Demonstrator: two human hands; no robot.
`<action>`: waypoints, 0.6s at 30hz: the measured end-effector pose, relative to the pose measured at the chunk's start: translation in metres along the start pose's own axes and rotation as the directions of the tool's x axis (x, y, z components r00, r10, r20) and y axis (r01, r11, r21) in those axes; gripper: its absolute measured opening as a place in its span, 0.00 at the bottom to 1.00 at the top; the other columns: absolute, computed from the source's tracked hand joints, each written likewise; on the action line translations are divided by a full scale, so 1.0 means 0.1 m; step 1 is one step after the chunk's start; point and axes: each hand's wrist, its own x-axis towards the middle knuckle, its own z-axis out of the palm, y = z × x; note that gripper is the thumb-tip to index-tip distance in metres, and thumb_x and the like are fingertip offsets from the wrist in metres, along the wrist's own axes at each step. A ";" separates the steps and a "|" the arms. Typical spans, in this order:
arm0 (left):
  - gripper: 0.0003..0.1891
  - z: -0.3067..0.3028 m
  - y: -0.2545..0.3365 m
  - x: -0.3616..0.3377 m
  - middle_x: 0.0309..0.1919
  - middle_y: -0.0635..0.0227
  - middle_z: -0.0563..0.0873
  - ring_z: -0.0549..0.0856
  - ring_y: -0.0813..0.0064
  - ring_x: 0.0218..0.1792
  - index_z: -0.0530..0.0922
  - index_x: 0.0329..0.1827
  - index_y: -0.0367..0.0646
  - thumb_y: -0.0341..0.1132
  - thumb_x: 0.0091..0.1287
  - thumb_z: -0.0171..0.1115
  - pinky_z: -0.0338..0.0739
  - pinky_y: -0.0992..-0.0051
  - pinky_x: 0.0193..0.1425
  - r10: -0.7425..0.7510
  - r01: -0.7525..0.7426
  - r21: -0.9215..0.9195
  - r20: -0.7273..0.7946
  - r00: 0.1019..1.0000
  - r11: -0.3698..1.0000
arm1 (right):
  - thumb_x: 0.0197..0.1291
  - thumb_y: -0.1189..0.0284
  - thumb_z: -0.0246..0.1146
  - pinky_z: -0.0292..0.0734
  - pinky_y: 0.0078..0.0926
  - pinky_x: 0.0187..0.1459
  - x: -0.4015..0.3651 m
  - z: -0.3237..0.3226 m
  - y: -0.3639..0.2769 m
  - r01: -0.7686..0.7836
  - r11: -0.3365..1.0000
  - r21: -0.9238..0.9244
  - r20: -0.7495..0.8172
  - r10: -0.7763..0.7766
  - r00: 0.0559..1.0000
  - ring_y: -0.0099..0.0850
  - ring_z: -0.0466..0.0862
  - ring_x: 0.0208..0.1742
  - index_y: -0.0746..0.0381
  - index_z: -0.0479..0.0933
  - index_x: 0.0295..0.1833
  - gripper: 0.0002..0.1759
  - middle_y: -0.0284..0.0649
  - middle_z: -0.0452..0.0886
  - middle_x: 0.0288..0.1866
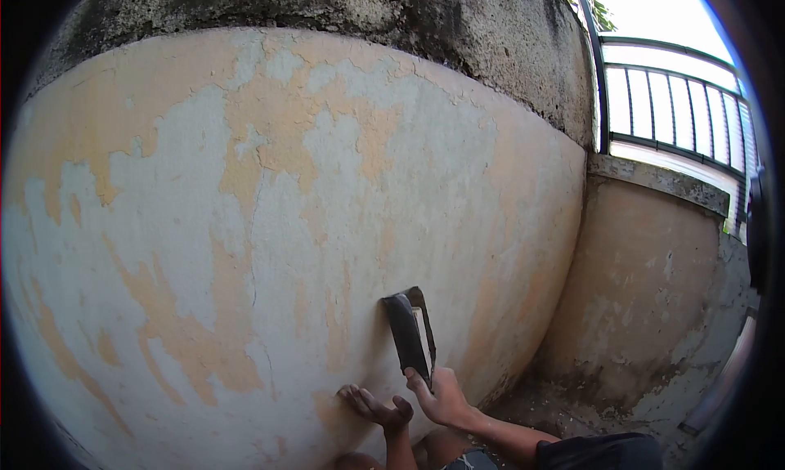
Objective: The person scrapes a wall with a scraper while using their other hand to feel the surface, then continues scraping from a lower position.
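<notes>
A dark, flat-bladed trowel (406, 333) with a pale strip along its inner side stands tilted against the wall. My right hand (437, 398) is closed around its lower end, thumb along the blade. The trowel's upper edge lies right at the peeling painted wall (311, 257). To the left and a little lower, my left hand (374, 405) is empty, with fingers stretched out and thumb apart, close to the wall surface.
Peach paint patches flake over the pale wall, below a rough, blackened concrete band (360, 12). At right, a lower stained wall (646, 282) meets it in a corner, topped by a metal railing (675, 102). Debris dots the floor (556, 409). My knees show at the bottom.
</notes>
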 end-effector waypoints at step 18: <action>0.35 -0.10 0.02 0.08 0.75 0.45 0.62 0.57 0.40 0.78 0.56 0.79 0.33 0.49 0.76 0.45 0.51 0.39 0.79 0.039 -0.039 0.000 -0.001 0.999 0.999 | 0.70 0.62 0.62 0.74 0.49 0.30 0.06 0.06 0.16 -0.002 1.000 -0.011 0.037 0.003 0.999 0.62 0.80 0.32 0.70 0.75 0.42 0.18 0.60 0.78 0.25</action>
